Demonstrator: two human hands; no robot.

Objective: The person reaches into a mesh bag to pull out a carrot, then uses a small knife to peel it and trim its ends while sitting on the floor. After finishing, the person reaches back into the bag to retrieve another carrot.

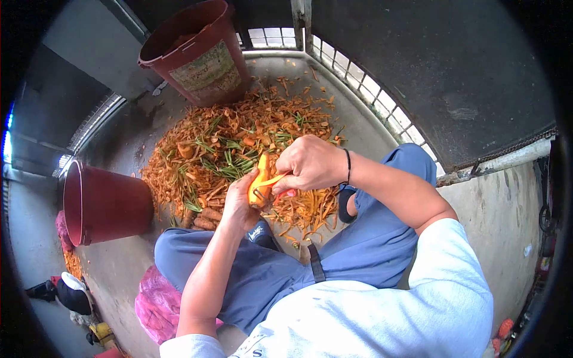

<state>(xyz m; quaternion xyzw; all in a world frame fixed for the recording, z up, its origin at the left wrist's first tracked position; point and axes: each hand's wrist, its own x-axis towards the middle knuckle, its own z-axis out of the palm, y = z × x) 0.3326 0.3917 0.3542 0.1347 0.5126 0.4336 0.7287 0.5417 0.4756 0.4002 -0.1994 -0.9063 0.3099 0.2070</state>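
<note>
In front of my crossed legs, my left hand (240,200) is closed around a peeled orange carrot (262,167), held tilted with its narrow end pointing away from me. My right hand (311,164), wearing a dark bracelet on the wrist, grips an orange peeler (272,181) whose head lies against the carrot. My fingers hide most of its handle. Below both hands spreads a large heap of carrot peelings (173,161) mixed with green stem pieces (230,158). Several unpeeled carrots (206,219) lie at the heap's near edge, close to my left knee.
A tall dark red bin (212,74) stands behind the heap. Another red bucket (110,203) is on its side at the left. A pink sack (156,304) lies beside my left leg. Dark panels and a barred grille (370,86) border the floor at the back and right.
</note>
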